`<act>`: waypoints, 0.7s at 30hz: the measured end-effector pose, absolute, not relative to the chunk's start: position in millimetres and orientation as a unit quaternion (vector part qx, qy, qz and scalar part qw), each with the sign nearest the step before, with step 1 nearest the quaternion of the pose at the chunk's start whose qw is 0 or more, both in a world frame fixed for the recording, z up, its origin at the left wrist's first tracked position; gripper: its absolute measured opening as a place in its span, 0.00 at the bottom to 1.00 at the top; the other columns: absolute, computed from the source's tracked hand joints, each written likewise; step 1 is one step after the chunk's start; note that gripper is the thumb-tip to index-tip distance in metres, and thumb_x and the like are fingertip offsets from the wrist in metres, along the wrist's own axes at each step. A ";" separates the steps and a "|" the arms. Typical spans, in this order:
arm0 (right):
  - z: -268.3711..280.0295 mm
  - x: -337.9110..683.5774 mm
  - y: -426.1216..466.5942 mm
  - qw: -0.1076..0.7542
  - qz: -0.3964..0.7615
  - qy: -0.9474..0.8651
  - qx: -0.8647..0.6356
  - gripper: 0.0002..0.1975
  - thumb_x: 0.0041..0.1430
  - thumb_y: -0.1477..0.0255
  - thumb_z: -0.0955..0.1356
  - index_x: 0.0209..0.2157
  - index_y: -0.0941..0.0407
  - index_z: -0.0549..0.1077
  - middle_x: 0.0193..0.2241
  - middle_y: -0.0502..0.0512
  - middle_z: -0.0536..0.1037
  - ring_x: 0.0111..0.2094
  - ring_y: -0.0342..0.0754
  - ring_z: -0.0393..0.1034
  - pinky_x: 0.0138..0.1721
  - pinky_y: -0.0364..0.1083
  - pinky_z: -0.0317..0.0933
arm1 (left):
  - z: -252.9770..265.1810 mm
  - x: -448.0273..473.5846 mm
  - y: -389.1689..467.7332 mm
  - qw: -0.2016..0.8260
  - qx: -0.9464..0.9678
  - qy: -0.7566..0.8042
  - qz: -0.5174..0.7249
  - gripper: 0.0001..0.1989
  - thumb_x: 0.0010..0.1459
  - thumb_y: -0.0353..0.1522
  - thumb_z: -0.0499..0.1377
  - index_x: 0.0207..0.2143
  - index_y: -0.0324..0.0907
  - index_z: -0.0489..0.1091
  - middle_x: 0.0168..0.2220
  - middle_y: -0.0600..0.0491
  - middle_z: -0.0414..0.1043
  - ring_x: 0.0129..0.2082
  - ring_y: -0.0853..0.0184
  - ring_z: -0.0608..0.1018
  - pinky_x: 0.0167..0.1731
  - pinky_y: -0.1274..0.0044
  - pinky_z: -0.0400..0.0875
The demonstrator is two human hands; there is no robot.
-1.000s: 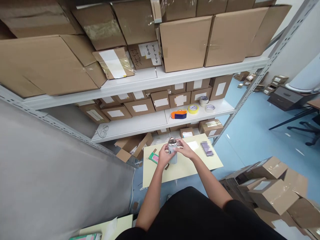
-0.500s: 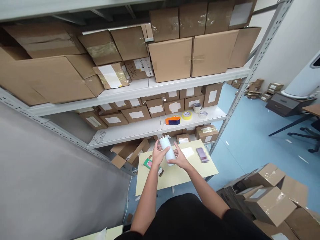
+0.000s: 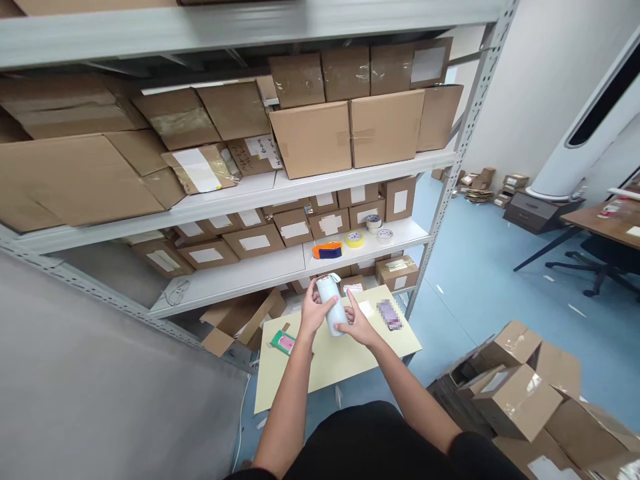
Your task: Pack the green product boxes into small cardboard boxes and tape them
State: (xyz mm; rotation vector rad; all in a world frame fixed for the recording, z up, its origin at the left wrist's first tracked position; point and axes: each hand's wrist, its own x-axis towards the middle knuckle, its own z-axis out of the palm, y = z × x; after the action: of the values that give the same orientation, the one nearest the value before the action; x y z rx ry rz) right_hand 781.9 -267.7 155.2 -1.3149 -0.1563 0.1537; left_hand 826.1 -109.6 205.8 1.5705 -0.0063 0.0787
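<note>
Pale blue bottle [image 3: 330, 317]: located between your two hands, above the cream table [image 3: 345, 365], with its lid end leaning to your left and its base toward your right. A loop stands out at the lid.

Left hand [image 3: 313, 312]: closed around the upper left side of the bottle, thumb laid across the front. Right hand [image 3: 359, 325]: closed on the lower right side, thumb on the front near the base, index finger extended upward. Your hands are separate from each other, with the bottle between them.

On the table, note the green box [image 3: 285, 343] with a pink panel near your left forearm, a white sheet [image 3: 367, 309] beyond your right hand, and a purple item [image 3: 389, 315] near the right edge, too pixelated to identify.

Beyond the table stands the metal shelf [image 3: 265, 267]. Its middle level carries, at your right, the orange and dark blue tape dispenser [image 3: 328, 251], just beside the yellow tape roll [image 3: 355, 243]; white tape rolls [image 3: 385, 240] sit farther right. An open carton [image 3: 257, 321] lies beyond the table's left corner. Stacked cartons [image 3: 517, 403] occupy the floor to your right.
</note>
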 end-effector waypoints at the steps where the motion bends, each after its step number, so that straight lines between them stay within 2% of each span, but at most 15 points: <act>1: 156.2 780.9 -270.8 0.794 0.086 -0.076 -0.596 0.65 0.44 0.68 0.79 0.74 0.45 0.38 0.45 0.54 0.76 0.43 0.52 0.75 0.45 0.53 0.69 | 207.2 825.8 -112.3 0.722 0.692 -0.007 0.023 0.58 0.45 0.41 0.76 0.72 0.46 0.50 0.49 0.44 0.78 0.47 0.58 0.81 0.47 0.68 0.76; 4: 154.9 777.4 -275.9 0.799 0.084 -0.069 -0.591 0.66 0.43 0.69 0.79 0.74 0.46 0.37 0.41 0.52 0.76 0.39 0.51 0.75 0.42 0.52 0.70 | 206.3 824.1 -120.1 0.743 0.668 -0.026 -0.015 0.57 0.48 0.43 0.74 0.73 0.48 0.47 0.52 0.43 0.77 0.50 0.56 0.80 0.50 0.66 0.75; 7: 148.2 773.8 -275.4 0.775 0.021 -0.033 -0.630 0.69 0.39 0.67 0.81 0.74 0.44 0.39 0.42 0.51 0.75 0.38 0.51 0.73 0.41 0.52 0.70 | 202.2 822.3 -126.3 0.713 0.701 -0.019 -0.001 0.58 0.46 0.43 0.76 0.73 0.49 0.48 0.56 0.42 0.74 0.53 0.55 0.78 0.51 0.66 0.74; 9: 144.3 772.2 -274.6 0.761 0.001 -0.024 -0.648 0.70 0.37 0.67 0.82 0.74 0.43 0.40 0.44 0.52 0.74 0.40 0.51 0.73 0.42 0.52 0.70 | 200.0 821.7 -128.4 0.699 0.715 -0.004 0.012 0.62 0.43 0.41 0.78 0.73 0.48 0.48 0.53 0.42 0.74 0.50 0.56 0.79 0.50 0.67 0.75; 12: 144.1 772.0 -275.5 0.781 0.029 -0.047 -0.622 0.66 0.43 0.66 0.80 0.74 0.44 0.38 0.44 0.54 0.75 0.42 0.52 0.74 0.44 0.53 0.69 | 197.7 821.4 -128.9 0.730 0.684 -0.002 -0.005 0.64 0.43 0.41 0.77 0.74 0.46 0.44 0.48 0.44 0.77 0.47 0.57 0.80 0.49 0.66 0.75; 15: 148.6 772.8 -277.5 0.794 0.043 -0.058 -0.604 0.64 0.46 0.66 0.79 0.74 0.46 0.39 0.42 0.53 0.76 0.39 0.52 0.75 0.43 0.53 0.69 | 196.7 821.5 -128.8 0.759 0.649 -0.022 -0.038 0.61 0.47 0.43 0.75 0.74 0.50 0.42 0.52 0.43 0.76 0.49 0.57 0.80 0.49 0.66 0.76; 18: 150.4 772.8 -278.2 0.764 0.003 -0.034 -0.645 0.64 0.42 0.66 0.80 0.74 0.44 0.43 0.42 0.51 0.74 0.39 0.51 0.74 0.42 0.52 0.70 | 198.8 822.8 -128.9 0.729 0.684 -0.022 -0.001 0.59 0.47 0.43 0.75 0.74 0.52 0.45 0.59 0.42 0.71 0.50 0.58 0.79 0.49 0.68 0.76; 21: 147.8 773.3 -277.3 0.748 -0.009 -0.030 -0.663 0.65 0.40 0.66 0.81 0.74 0.43 0.43 0.45 0.52 0.73 0.41 0.51 0.73 0.44 0.52 0.70 | 202.1 825.2 -128.0 0.693 0.720 -0.019 0.033 0.58 0.46 0.42 0.76 0.73 0.51 0.47 0.57 0.42 0.72 0.45 0.61 0.80 0.45 0.70 0.77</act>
State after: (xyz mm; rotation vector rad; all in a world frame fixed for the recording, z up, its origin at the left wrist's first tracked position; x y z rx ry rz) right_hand 773.3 -277.3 147.8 -1.4497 -0.0653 -0.0200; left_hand 825.2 -128.0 202.1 1.6078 -0.0432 0.0726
